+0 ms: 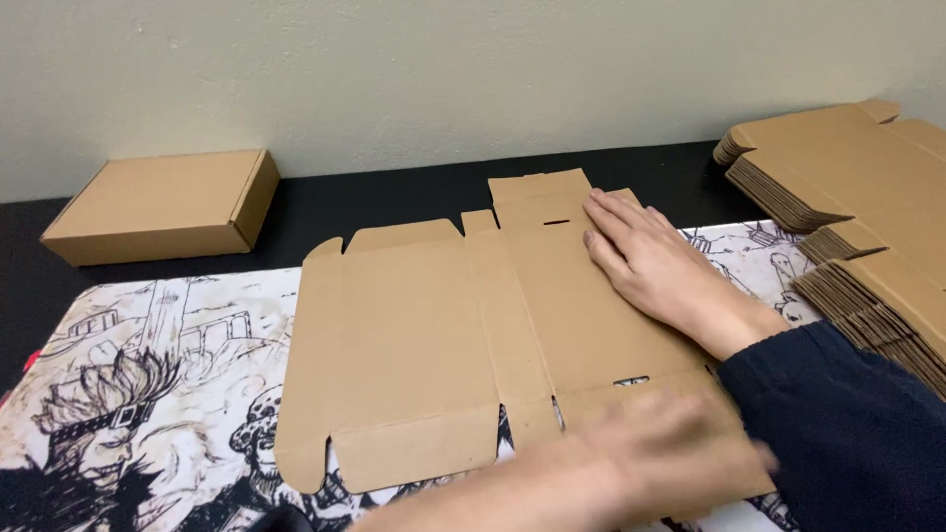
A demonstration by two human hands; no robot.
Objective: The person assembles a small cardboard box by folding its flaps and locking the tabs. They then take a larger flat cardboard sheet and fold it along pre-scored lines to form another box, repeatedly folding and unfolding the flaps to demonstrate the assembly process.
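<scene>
On the tabletop (394, 192), right hand (655, 266) presses flat, fingers together, on the unfolded cardboard box blank (424, 335); blurred left hand (670, 448), fingers' state unclear, touches its near edge

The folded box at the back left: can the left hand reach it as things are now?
Probably yes. The left hand rests on the flat cardboard blank, and only bare black table and drawn mat lie before the folded box.

Soft even light, motion-blurred left hand (650, 443)
</scene>
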